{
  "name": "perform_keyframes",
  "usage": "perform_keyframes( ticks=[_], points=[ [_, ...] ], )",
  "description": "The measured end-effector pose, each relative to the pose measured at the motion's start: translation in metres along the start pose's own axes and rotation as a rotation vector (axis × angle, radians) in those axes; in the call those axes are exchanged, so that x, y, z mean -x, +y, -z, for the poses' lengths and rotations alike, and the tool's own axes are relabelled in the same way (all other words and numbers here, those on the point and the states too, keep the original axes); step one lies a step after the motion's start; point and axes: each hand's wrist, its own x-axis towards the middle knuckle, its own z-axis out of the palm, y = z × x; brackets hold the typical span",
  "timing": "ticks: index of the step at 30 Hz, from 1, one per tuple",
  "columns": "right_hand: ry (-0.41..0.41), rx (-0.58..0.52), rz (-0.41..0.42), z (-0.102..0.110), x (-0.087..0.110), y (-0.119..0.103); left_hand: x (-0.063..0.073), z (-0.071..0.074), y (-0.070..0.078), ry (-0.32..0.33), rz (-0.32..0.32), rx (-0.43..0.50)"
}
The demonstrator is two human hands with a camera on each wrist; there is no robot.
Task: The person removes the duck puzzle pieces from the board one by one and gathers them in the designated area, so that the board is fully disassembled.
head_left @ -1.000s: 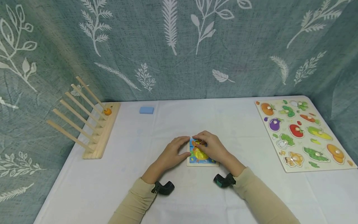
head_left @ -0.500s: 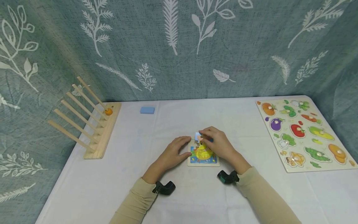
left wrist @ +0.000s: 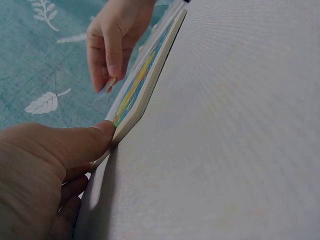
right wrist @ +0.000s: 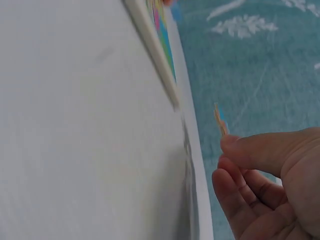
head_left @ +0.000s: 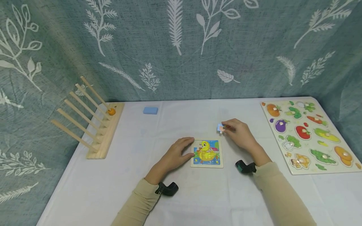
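A small square wooden jigsaw puzzle (head_left: 207, 166) with a yellow duck picture lies flat near the middle of the table. At its upper left corner a patch of the wooden base shows bare. My left hand (head_left: 176, 156) rests against the puzzle's left side, thumb and fingertips touching its edge. In the left wrist view that thumb (left wrist: 87, 142) lies on the rim. My right hand (head_left: 240, 135) pinches a light blue and pinkish puzzle piece (head_left: 220, 128) between thumb and fingers, beyond the puzzle's upper right corner. The right wrist view shows the piece (right wrist: 220, 120) edge-on, raised off the table.
A wooden rack (head_left: 106, 141) with several slanted pegs and one orange bead stands at the left. A blue block (head_left: 150, 110) lies near the back edge. The vegetable knob puzzle board (head_left: 306, 147) lies at the right. A leaf-patterned curtain (head_left: 186, 78) hangs behind the table.
My right hand has lifted the puzzle piece out of the puzzle's upper left and carried it to the right and away from me. The left hand has stayed at the puzzle's edge.
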Motion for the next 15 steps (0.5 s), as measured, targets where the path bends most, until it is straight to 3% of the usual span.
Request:
perform_keyframes(
  ticks=[15],
  points=[
    [-0.052, 0.06, -0.004, 0.014, -0.02, 0.026, 0.001, -0.001, -0.001, 0.005, -0.016, 0.0]
  ],
)
